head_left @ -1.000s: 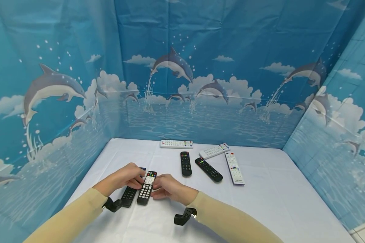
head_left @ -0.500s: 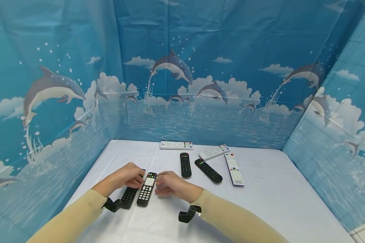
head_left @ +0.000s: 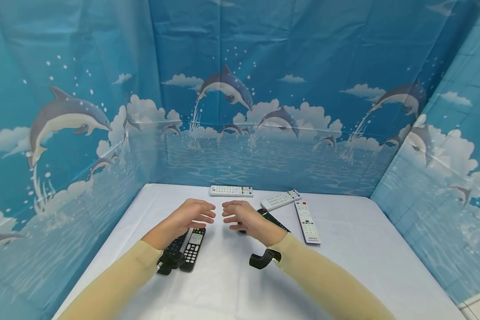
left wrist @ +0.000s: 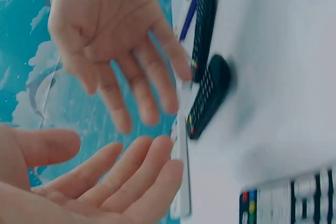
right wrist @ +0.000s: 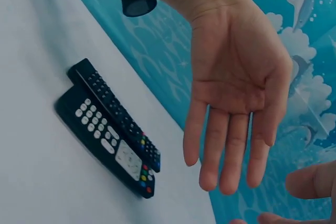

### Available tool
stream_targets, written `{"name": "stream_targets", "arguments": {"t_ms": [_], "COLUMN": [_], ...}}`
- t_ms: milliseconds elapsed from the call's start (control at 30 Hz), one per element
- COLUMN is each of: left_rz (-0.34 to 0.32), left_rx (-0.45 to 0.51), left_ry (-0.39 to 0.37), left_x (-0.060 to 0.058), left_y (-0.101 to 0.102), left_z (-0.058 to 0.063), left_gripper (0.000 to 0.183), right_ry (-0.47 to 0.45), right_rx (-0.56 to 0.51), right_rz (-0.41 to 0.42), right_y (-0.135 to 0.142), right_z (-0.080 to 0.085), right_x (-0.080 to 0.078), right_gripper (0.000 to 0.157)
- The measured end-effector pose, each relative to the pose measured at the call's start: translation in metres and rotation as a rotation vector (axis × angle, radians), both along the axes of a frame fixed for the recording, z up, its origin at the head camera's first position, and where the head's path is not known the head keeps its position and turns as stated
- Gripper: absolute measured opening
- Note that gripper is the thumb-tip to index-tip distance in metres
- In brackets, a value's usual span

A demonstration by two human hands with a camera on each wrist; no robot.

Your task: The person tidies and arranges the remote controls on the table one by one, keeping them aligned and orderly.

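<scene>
My left hand is raised above the table with relaxed fingers, holding nothing. Facing it across a small gap, my right hand is also empty, fingers loosely extended. Below and behind the left hand lie two remote controls side by side: a black one with white buttons and an all-dark one, partly covered by the left wrist. In the right wrist view this pair, the white-buttoned remote and the dark remote, lies close together. The left wrist view has both palms turned to each other.
Beyond the right hand lie two black remotes, one slanted and one mostly hidden by that hand. Three white remotes lie farther back: one along the rear edge, one angled, one at right. Dolphin-printed curtains border the white table.
Both hands have lifted off from around the pair of remotes and moved up and away from me, the right also rightward. Their fingers have spread. The remotes stay where they were.
</scene>
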State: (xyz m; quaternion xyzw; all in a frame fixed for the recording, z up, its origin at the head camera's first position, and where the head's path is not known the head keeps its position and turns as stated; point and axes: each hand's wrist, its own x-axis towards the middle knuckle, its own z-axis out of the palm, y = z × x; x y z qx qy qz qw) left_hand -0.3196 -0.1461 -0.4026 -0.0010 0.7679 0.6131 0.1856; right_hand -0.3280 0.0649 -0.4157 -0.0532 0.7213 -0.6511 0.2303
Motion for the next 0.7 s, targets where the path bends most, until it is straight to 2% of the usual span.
{"name": "stream_targets", "arguments": {"t_ms": [267,467,600,700], "left_rz": [0.062,0.147,0.193,0.236], "left_rx": [0.266,0.434,0.471,0.460], "left_ry": [-0.057,-0.128,-0.169,-0.199], "left_x": [-0.022,-0.040,-0.050,-0.056], "left_y": [0.032,0.054,0.070,0.079], "left_z": [-0.011,-0.024,-0.032,-0.038], "left_gripper": [0.046,0.050,0.056,0.058], "right_ry": [-0.016,-0.043,-0.081,-0.129], "right_rx": [-0.009,-0.028,-0.021,-0.007], "right_rz": [-0.124,-0.194,-0.263,-0.307], "right_y": [0.024,0.039,0.046,0.050], "right_z": [0.013,0.003,-0.010,-0.019], "right_x": [-0.021,-0.036,-0.046,-0.053], "right_gripper": [0.050,0.051,0.055,0.060]}}
